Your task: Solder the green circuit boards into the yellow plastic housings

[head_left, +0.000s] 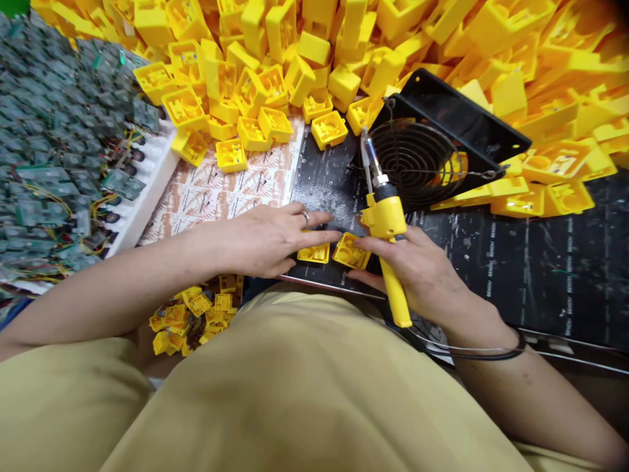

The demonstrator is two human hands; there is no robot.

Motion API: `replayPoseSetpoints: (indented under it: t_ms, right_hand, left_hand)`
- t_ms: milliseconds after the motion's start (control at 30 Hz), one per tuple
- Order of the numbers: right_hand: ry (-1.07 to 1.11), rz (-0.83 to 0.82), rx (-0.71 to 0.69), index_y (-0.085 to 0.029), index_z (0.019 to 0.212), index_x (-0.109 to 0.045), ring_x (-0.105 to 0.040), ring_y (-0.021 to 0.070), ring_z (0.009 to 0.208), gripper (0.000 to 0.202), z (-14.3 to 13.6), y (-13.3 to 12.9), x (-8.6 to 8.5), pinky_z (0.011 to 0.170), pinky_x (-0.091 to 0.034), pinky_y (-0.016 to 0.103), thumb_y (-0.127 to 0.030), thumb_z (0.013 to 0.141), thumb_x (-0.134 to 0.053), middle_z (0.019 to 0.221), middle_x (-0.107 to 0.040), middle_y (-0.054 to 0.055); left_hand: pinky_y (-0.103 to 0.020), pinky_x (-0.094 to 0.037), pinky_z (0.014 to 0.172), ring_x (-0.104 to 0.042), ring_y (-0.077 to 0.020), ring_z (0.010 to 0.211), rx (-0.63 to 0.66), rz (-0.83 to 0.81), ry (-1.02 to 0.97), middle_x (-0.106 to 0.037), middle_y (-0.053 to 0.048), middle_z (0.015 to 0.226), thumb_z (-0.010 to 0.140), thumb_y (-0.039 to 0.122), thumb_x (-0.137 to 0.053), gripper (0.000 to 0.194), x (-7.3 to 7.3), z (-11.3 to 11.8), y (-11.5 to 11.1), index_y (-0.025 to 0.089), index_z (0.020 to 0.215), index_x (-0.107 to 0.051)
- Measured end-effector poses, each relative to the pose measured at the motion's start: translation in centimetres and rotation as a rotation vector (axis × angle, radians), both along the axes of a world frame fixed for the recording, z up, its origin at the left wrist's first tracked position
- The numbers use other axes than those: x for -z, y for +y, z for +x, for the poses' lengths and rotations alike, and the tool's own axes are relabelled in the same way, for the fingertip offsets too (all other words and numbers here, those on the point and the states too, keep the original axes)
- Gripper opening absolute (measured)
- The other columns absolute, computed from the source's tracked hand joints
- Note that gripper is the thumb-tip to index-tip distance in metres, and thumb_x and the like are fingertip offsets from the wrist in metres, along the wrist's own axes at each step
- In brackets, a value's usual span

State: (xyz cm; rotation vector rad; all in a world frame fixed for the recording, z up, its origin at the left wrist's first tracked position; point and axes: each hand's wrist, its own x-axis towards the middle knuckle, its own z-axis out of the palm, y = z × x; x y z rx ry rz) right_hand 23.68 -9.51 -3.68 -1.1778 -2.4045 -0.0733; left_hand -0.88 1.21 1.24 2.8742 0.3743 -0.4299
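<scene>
Head view: your right hand gripped the tool; your left hand was open. Two boxes sat by the surface's near edge; a bump might have dropped them.

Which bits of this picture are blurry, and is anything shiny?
In the head view, the shirt looks soft and smeary; in the head view, the yellow boxes at top right blur, with the corner going dark; in the head view, the yellow tool in the right hand is clearer, its metal shaft shining.
</scene>
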Motion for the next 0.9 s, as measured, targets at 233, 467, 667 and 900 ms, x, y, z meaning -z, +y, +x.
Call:
replayPoseSetpoints:
  t_ms: [233, 467, 667, 900]
  right_hand:
    - [-0.086, 0.184, 0.137, -0.019, 0.108, -0.057, -0.052, 0.0113, 0.054, 0.030, -0.5, -0.8, -0.5, 0.053, -0.035, 0.028, -0.040, 0.089, -0.066, 0.082, -0.067, 0.002]
    - [-0.012, -0.027, 0.018, -0.020, 0.122, -0.050, -0.062, 0.0226, 0.084, 0.043, 0.7, -0.9, -1.3, 0.074, -0.050, 0.034, -0.040, 0.088, -0.066, 0.088, -0.066, 0.006]
    - [0.048, -0.187, -0.131, -0.021, 0.125, -0.046, -0.063, 0.0202, 0.096, 0.033, 1.0, 0.3, -0.5, 0.087, -0.051, 0.037, -0.019, 0.093, -0.053, 0.101, -0.066, 0.005]
    - [-0.108, 0.069, 0.112, -0.020, 0.117, -0.054, -0.054, 0.0147, 0.057, 0.034, -0.3, -1.4, -1.1, 0.054, -0.039, 0.029, -0.043, 0.092, -0.061, 0.076, -0.062, 0.001]
  left_hand:
    - [-0.034, -0.045, 0.063, -0.067, -0.0294, 0.078, -0.327, 0.239, 0.099, -0.070, -0.015, 0.081, 0.091, 0.051, -0.050, 0.052, 0.4, 0.8, -2.2, 0.008, 0.117, -0.063]
    - [-0.033, -0.043, 0.064, -0.067, -0.0318, 0.090, -0.293, 0.206, 0.065, -0.069, -0.017, 0.103, 0.086, 0.073, -0.043, 0.072, -0.1, -0.3, -2.8, 0.012, 0.122, -0.059]
    - [-0.027, -0.042, 0.064, -0.067, -0.0239, 0.095, -0.117, 0.112, 0.166, -0.060, -0.011, 0.131, 0.088, 0.028, -0.053, 0.055, -0.8, -0.3, -2.8, 0.027, 0.142, -0.044]
    - [-0.035, -0.048, 0.066, -0.067, -0.0298, 0.086, -0.316, 0.099, -0.023, -0.068, -0.015, 0.103, 0.086, 0.067, -0.051, 0.068, -0.3, 0.9, -2.4, 0.012, 0.125, -0.055]
